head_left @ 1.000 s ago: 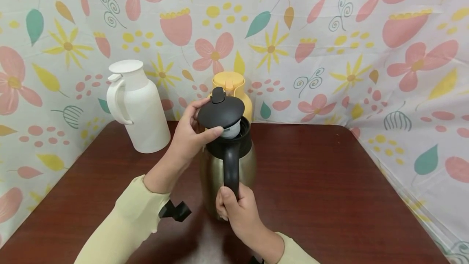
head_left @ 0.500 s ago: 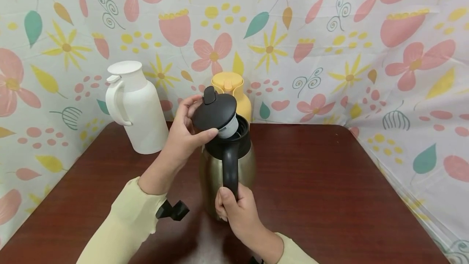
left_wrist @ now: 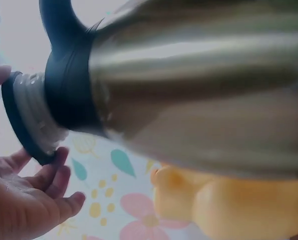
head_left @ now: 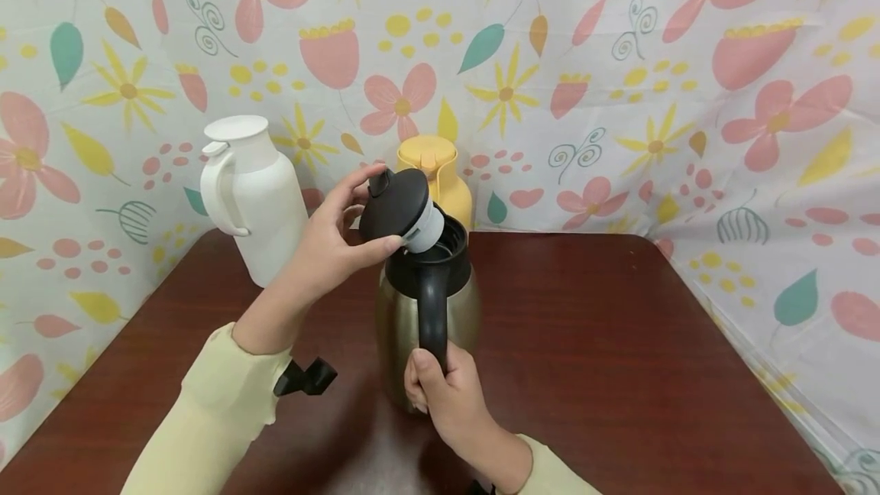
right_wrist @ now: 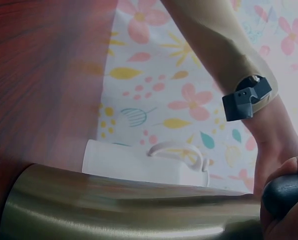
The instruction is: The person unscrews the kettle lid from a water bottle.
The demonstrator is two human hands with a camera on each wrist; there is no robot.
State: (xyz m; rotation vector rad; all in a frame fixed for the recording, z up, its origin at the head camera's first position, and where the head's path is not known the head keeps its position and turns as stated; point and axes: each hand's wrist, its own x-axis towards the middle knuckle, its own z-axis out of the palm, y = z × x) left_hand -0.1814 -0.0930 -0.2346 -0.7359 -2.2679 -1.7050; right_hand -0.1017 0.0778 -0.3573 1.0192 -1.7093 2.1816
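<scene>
My left hand grips a black lid by its edge, thumb in front and fingers behind. The lid tilts to the left, and its pale grey threaded stopper faces right, over the rim of a steel vacuum jug. In the left wrist view the stopper lies close against the jug's black neck. My right hand holds the jug's black handle near its lower end. The jug stands upright on the table, its mouth partly uncovered.
A white jug with a handle stands at the back left of the dark red table. Behind the steel jug is a yellow jug, partly hidden. A flowered cloth hangs along the back and sides.
My left hand has moved left with the lid, tipping it further and showing more of the stopper and the jug's mouth. The right hand and the jug have stayed in place.
</scene>
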